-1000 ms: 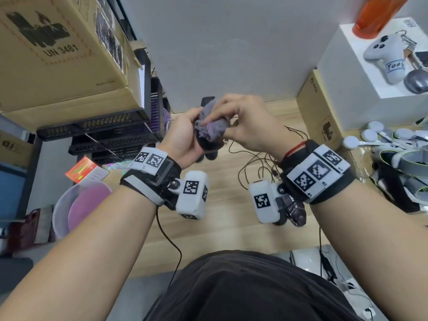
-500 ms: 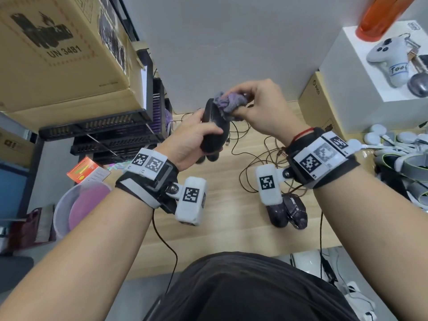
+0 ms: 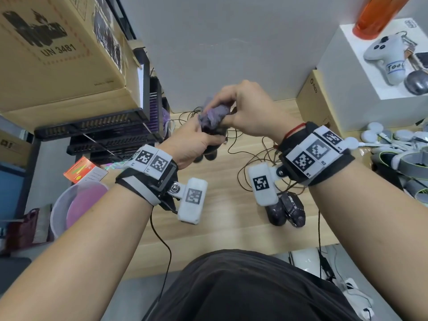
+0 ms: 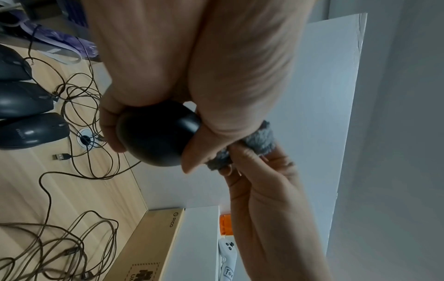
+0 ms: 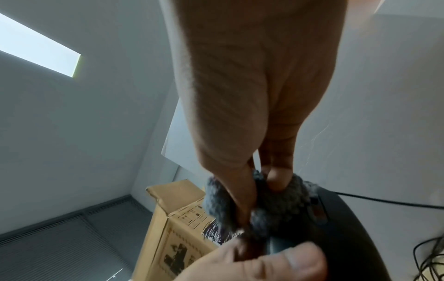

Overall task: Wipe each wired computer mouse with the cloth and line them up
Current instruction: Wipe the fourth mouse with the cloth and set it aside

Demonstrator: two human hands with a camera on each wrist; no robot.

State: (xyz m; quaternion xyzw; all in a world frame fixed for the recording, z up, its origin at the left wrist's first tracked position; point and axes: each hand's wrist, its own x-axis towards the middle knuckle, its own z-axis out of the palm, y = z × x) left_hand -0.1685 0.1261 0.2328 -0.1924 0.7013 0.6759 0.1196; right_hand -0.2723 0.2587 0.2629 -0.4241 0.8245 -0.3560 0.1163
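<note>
1. A black wired mouse (image 4: 156,136) is held up above the wooden bench (image 3: 222,218), in front of the grey wall panel.
2. The left hand (image 3: 192,144) grips it, thumb on one side and curled fingers on the other.
3. A bunched grey-purple cloth (image 3: 212,117) is pressed onto the top of the mouse.
4. The right hand (image 3: 250,110) pinches the cloth between thumb and fingertips.
5. Three more dark mice (image 4: 21,98) lie side by side on the bench beyond the held one, their thin cables (image 4: 79,98) tangled in loops.
6. Two other dark mice (image 3: 286,212) lie touching each other nearer the person, under the right wrist.
7. A cardboard box (image 3: 58,54) stands at the left; a white box (image 3: 370,89) with a white game controller (image 3: 389,54) and an orange bottle (image 3: 375,15) stands at the right.
</note>
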